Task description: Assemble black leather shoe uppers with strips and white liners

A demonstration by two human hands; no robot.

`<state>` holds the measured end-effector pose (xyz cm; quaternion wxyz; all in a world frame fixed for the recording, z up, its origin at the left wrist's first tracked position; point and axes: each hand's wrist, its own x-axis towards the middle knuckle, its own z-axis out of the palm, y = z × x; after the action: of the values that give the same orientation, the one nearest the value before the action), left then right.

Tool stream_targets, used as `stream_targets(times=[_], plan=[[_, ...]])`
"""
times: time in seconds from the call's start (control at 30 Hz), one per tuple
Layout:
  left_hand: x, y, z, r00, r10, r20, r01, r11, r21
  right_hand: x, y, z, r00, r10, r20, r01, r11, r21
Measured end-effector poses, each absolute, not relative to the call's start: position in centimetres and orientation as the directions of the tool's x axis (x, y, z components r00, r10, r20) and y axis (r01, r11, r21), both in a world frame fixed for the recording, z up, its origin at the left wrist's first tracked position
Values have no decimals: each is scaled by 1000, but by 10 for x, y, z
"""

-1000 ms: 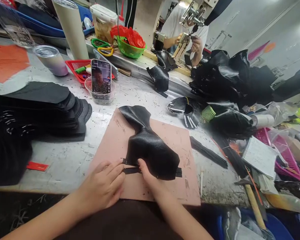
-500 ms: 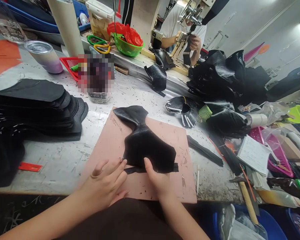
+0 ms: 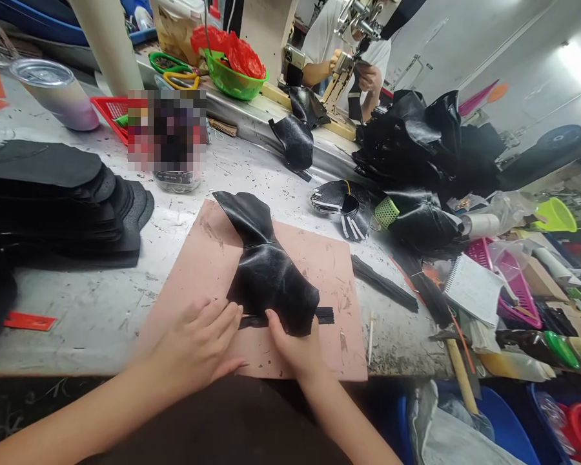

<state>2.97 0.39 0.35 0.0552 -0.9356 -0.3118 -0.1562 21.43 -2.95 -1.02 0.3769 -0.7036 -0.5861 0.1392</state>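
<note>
A black leather piece, narrow at its middle and crossed there by a seam, lies on a pink board. My right hand grips its near edge, thumb on top and fingers mostly hidden underneath. The lower right part looks slightly raised. My left hand rests at the near left corner, fingers stretched out with their tips touching the edge and the thumb apart. A bundle of thin black strips pokes out from under the leather at the right.
Stacked black pieces stand at the left. Beyond the board lie a banded bundle of black pieces and a leather heap. A notebook and hammer handle are at the right. Across the bench, a person works at a sewing machine.
The leather's near right part has tilted up in my right hand and now catches the light. My left hand stays by the near left corner. The whole view has shifted slightly.
</note>
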Motion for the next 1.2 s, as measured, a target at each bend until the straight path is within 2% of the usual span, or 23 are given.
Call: stream_targets(times=[0.17, 0.37, 0.5, 0.63, 0.77, 0.83, 0.97, 1.2], plan=[[36, 8, 11, 812, 492, 313, 544, -832, -104, 215, -31, -13, 265, 929, 258, 709, -6, -705], [41, 5, 7, 791, 518, 324, 558, -829, -37, 216, -31, -6, 248, 949, 196, 645, -11, -764], [44, 6, 4, 803, 512, 305, 549, -835, -45, 216, -30, -3, 244, 950, 194, 630, -3, -777], [46, 8, 4, 799, 535, 274, 564, -825, -34, 217, -30, -1, 219, 953, 208, 655, 15, -756], [48, 8, 1, 811, 524, 261, 550, -835, -31, 224, -30, 8, 176, 943, 282, 733, 65, -677], [49, 6, -2, 820, 502, 274, 529, -848, -33, 230, -28, 13, 159, 959, 235, 720, 50, -693], [51, 1, -7, 807, 489, 330, 541, -837, -84, 243, -22, 16, 145, 989, 34, 609, -62, -790], [60, 0, -4, 798, 461, 388, 560, -805, -195, 250, -11, 13, 169, 986, -3, 562, -99, -821]])
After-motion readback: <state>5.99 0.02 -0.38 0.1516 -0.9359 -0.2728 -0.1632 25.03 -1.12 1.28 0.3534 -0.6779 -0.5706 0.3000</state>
